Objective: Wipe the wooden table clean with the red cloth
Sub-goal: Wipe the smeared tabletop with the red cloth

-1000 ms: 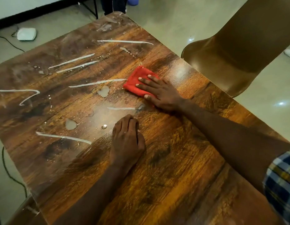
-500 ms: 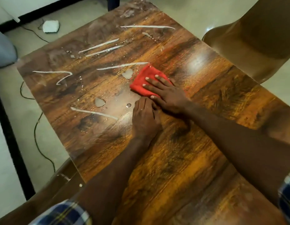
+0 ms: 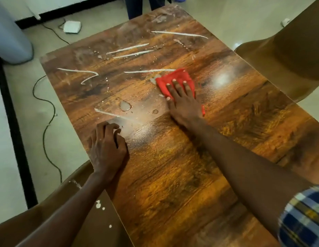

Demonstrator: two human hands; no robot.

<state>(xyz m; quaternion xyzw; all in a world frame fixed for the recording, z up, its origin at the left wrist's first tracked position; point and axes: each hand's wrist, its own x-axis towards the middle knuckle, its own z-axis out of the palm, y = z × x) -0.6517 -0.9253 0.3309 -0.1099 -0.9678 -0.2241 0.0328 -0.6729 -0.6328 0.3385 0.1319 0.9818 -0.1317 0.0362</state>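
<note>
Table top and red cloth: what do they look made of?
Table top: wood-grain surface, glossy; light glares off it and the spilled liquid beads on it, so probably sealed wood or laminate, can't tell which. Red cloth: soft fabric, matte, folds and flattens under the right hand.

No text, label, brand, number or sign can be read anywhere in the view.
</note>
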